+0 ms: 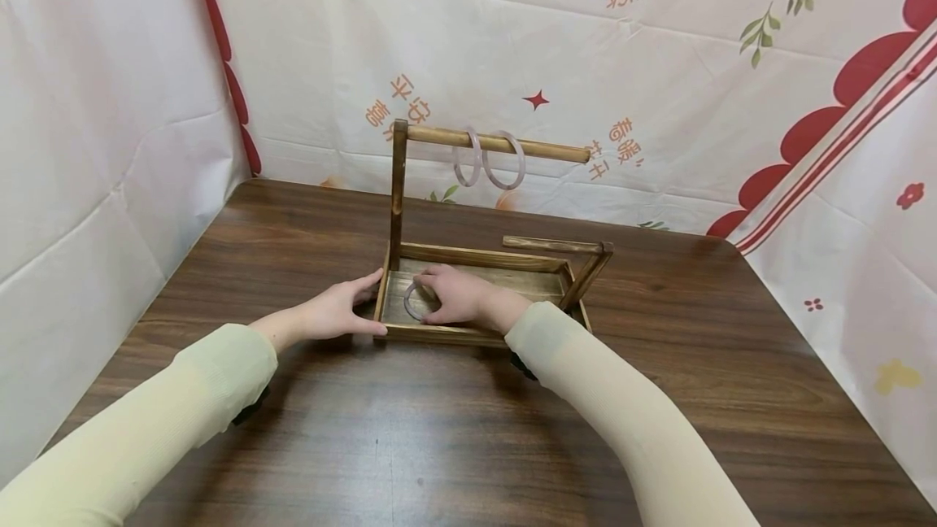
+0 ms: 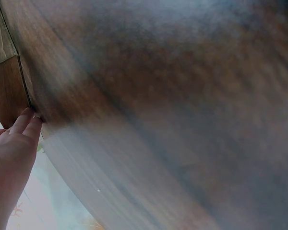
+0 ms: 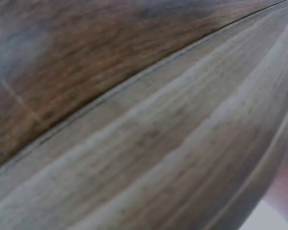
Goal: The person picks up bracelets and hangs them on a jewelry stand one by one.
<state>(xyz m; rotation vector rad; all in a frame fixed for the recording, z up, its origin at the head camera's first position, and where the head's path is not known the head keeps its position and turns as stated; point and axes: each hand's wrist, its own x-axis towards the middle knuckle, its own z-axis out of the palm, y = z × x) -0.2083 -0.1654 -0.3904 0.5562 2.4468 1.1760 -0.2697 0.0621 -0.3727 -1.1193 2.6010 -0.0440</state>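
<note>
A wooden stand has a shallow tray (image 1: 446,335), a tall post with a long upper bar and a shorter lower arm. In the head view, my right hand (image 1: 468,297) reaches into the tray and pinches a pale translucent bangle (image 1: 410,301) near the left end. Its fingertips are partly hidden. My left hand (image 1: 340,311) rests against the tray's left end, thumb at the front corner and fingers fairly straight along the side. The left wrist view also has those fingers (image 2: 31,125) touching the wood. Two similar bangles (image 1: 520,163) hang on the upper bar (image 1: 560,151).
The lower arm (image 1: 549,246) juts left over the tray from a short post (image 1: 589,273) at its right end. Brown wooden table (image 1: 410,429) lies beneath the stand. Printed white cloth (image 1: 315,55) hangs behind and at both sides.
</note>
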